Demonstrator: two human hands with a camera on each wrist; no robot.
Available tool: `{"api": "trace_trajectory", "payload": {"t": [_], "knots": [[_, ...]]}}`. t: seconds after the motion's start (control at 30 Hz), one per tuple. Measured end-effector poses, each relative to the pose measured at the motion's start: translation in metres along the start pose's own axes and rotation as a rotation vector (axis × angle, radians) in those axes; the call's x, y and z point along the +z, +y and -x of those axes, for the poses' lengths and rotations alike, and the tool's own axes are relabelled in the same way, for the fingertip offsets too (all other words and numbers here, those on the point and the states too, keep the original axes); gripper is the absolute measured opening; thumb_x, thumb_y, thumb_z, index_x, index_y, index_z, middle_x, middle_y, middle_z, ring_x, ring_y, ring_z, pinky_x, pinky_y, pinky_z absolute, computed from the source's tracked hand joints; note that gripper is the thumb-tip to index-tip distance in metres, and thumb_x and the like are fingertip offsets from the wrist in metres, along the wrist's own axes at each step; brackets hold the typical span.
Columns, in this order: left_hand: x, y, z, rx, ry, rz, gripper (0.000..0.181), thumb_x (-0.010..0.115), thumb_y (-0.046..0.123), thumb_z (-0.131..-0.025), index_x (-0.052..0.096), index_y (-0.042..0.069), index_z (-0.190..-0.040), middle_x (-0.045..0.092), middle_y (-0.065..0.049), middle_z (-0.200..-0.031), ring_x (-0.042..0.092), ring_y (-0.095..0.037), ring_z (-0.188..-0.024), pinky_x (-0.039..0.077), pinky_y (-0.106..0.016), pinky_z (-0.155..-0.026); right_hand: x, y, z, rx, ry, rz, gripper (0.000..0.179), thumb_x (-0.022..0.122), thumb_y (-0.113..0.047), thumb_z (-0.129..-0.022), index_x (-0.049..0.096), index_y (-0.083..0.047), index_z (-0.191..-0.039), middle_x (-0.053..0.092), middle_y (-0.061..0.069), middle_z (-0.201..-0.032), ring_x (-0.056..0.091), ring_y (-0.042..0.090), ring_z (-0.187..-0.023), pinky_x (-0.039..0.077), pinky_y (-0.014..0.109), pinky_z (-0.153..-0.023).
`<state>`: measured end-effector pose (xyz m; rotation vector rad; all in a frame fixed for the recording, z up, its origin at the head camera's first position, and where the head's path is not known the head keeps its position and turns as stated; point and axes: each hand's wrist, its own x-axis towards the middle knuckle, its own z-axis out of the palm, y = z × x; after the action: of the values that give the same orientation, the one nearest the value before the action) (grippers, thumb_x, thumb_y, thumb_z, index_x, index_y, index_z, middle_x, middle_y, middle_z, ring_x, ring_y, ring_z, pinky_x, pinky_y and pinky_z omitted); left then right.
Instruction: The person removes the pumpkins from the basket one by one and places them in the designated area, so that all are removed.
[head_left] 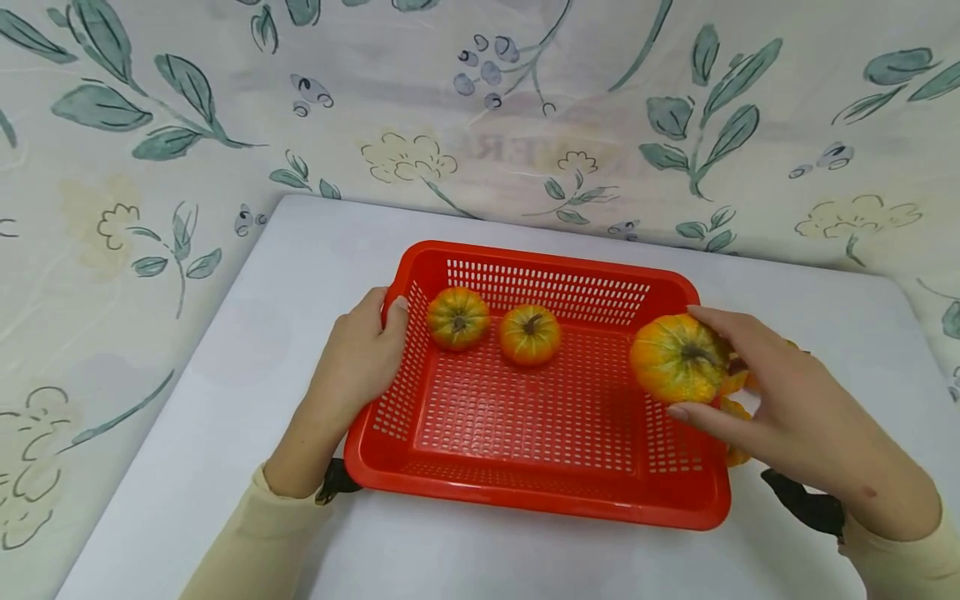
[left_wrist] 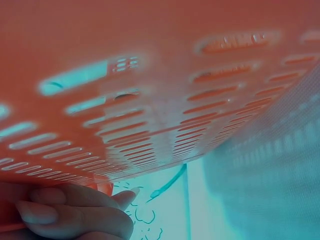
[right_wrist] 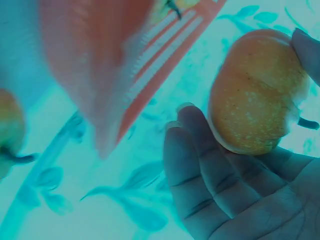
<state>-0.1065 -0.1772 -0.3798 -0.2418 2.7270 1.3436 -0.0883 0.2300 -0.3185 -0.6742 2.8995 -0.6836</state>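
A red plastic basket (head_left: 525, 493) with slotted walls sits in the middle of the white table. My left hand (head_left: 365, 346) grips its left rim, thumb on top; in the left wrist view the curled fingers (left_wrist: 85, 212) lie against the slotted outer side. Two small orange-and-green pumpkins, one on the left (head_left: 458, 319) and one beside it (head_left: 530, 334), rest inside near the back left. With thumb and fingers my right hand (head_left: 783, 400) holds another pumpkin (head_left: 678, 358) above the basket's right rim. In the right wrist view, this pumpkin (right_wrist: 257, 95) shows its stem toward the palm.
More pumpkins (head_left: 737, 450) stand right of the basket, mostly hidden behind my right hand; one pumpkin (right_wrist: 9, 135) shows at the left of the right wrist view. A floral-patterned sheet (head_left: 525, 108) rises behind the white table (head_left: 247, 333).
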Motion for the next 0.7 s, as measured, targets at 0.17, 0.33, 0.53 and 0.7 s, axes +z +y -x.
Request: {"api": "trace_trajectory", "payload": {"t": [0.17, 0.33, 0.53, 0.7], "knots": [[-0.001, 0.0, 0.0, -0.008, -0.004, 0.012, 0.051, 0.04, 0.036, -0.112, 0.046, 0.0, -0.147, 0.067, -0.02, -0.1, 0.072, -0.026, -0.066, 0.062, -0.037, -0.05, 0.007, 0.022, 0.024, 0.081, 0.115, 0.017, 0.102, 0.096, -0.032, -0.076, 0.041, -0.008, -0.157, 0.055, 0.02, -0.141, 0.06, 0.036, -0.108, 0.057, 0.016, -0.079], [0.0, 0.001, 0.001, -0.017, -0.002, 0.01, 0.051, 0.04, 0.037, -0.112, 0.046, 0.0, -0.147, 0.067, -0.02, -0.101, 0.072, -0.026, -0.066, 0.062, -0.037, -0.05, 0.014, 0.047, 0.046, 0.177, 0.202, -0.002, 0.108, 0.096, -0.021, -0.076, 0.032, -0.004, -0.162, 0.049, 0.03, -0.145, 0.054, 0.047, -0.111, 0.027, -0.007, -0.079], [0.0, 0.0, 0.001, -0.02, 0.002, -0.008, 0.052, 0.039, 0.04, -0.112, 0.046, 0.002, -0.147, 0.067, -0.019, -0.102, 0.072, -0.026, -0.068, 0.062, -0.036, -0.051, 0.029, 0.07, 0.063, 0.377, 0.206, 0.026, 0.104, 0.091, -0.021, -0.083, 0.026, 0.005, -0.161, 0.042, 0.039, -0.145, 0.048, 0.055, -0.115, 0.061, 0.045, -0.09], [0.001, 0.0, 0.001, -0.018, 0.001, -0.004, 0.053, 0.038, 0.04, -0.112, 0.046, 0.002, -0.148, 0.067, -0.019, -0.102, 0.072, -0.026, -0.067, 0.061, -0.037, -0.05, 0.038, 0.087, 0.07, 0.499, 0.175, 0.014, 0.098, 0.086, -0.025, -0.089, 0.025, 0.011, -0.157, 0.039, 0.043, -0.143, 0.045, 0.058, -0.115, 0.049, 0.076, -0.088]]}}
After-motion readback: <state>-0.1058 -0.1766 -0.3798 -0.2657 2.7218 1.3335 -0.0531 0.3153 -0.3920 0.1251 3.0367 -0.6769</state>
